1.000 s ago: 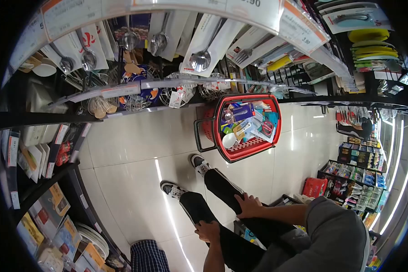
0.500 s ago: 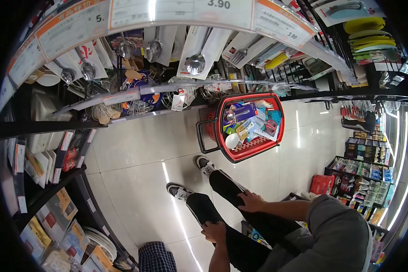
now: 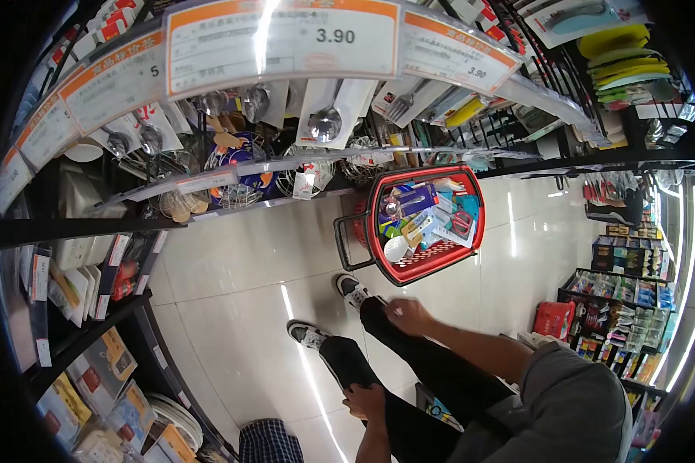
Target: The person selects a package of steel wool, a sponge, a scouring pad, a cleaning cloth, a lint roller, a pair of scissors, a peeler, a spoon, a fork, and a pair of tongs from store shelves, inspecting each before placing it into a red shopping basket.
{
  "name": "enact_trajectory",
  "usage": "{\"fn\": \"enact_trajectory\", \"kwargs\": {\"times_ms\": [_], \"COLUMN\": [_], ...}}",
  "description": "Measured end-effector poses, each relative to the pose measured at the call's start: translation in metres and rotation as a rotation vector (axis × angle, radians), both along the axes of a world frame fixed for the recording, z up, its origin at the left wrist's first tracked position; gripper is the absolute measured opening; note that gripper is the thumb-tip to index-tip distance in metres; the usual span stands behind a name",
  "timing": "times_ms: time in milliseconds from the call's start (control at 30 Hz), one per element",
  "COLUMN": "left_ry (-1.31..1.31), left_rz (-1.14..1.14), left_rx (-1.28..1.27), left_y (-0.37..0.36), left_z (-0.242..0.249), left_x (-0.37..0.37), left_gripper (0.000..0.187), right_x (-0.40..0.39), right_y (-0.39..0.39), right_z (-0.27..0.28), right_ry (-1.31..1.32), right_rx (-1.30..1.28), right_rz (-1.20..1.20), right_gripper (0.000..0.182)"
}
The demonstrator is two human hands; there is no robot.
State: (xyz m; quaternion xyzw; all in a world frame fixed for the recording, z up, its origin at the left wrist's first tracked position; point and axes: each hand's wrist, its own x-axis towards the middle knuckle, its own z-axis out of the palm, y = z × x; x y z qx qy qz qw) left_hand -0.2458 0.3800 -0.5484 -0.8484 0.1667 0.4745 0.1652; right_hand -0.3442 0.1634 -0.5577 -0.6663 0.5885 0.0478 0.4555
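Observation:
My left hand [image 3: 364, 402] rests at the knee of my black trousers [image 3: 346, 363], its fingers curled round the cloth. Above the other leg is my right hand [image 3: 409, 317], closer to the shopping basket; motion smears its fingers. The red basket [image 3: 432, 273] stands on the floor in front of my feet, its black handle [image 3: 343, 245] folded out to the left. Inside lie a white spoon [image 3: 395, 248], a purple package [image 3: 418, 199], red-handled scissors [image 3: 461, 223] on a card and several other packets.
Packaged spoons [image 3: 326, 123] and a fork [image 3: 399, 106] hang behind price labels [image 3: 282, 38] on the shelf ahead. Wire strainers sit on the lower shelf. Plates [image 3: 174, 420] fill shelving at left. A checked dark cloth [image 3: 270, 442] shows at the bottom edge.
My right hand has lifted off the knee and moved forward and left, towards the basket. My left hand stays in place. The view has shifted slightly.

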Motion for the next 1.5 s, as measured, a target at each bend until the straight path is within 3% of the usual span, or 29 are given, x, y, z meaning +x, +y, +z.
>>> {"fn": "enact_trajectory", "kwargs": {"times_ms": [67,200,333,433,500,633,867,933,1067,1233,1333,1500], "left_ry": [-0.026,-0.029,-0.043,-0.056,-0.058,-0.058,-0.046,-0.046,-0.059,-0.053,-0.051,-0.049], "left_rz": [-0.007,-0.013,-0.011,-0.019,-0.018,-0.031,-0.042,-0.043,-0.073,-0.094,-0.093,-0.088], "left_rx": [-0.037,-0.04,-0.049,-0.056,-0.043,-0.04,-0.022,-0.021,-0.043,-0.038,-0.039,-0.042], "left_y": [0.002,0.003,0.003,-0.002,-0.003,-0.002,-0.008,-0.004,-0.009,-0.01,-0.007,-0.015], "left_z": [-0.001,-0.003,-0.003,-0.001,0.001,-0.001,0.002,-0.004,0.002,-0.001,-0.005,-0.001], "left_x": [-0.001,0.0,0.0,0.001,0.0,-0.001,0.001,0.0,0.002,0.003,0.003,0.005], "left_gripper": [0.03,0.029,0.029,0.029,0.029,0.029,0.031,0.031,0.032,0.031,0.029,0.028], "right_x": [0.036,0.077,0.077,0.066,0.06,0.068,0.067,0.065,0.065,0.059,0.064,0.06], "right_y": [-0.063,-0.171,-0.239,-0.271,-0.288,-0.291,-0.283,-0.271,-0.246,-0.214,-0.203,-0.191], "right_z": [0.021,0.075,0.1,0.106,0.103,0.105,0.104,0.115,0.134,0.146,0.161,0.174], "right_ry": [-0.283,-0.374,-0.673,-0.624,-0.581,-0.424,-0.524,-0.746,-0.836,-0.953,-1.19,-1.204], "right_rx": [-0.201,-0.427,-0.555,-0.728,-0.777,-0.875,-0.719,-0.693,-0.658,-0.495,-0.426,-0.418], "right_rz": [-0.01,-0.063,-0.357,-0.471,-0.402,-0.266,-0.374,-0.566,-0.706,-0.794,-0.844,-0.84], "right_gripper": [0.012,0.013,0.019,0.024,0.028,0.035,0.031,0.021,0.011,0.01,0.013,0.012]}}
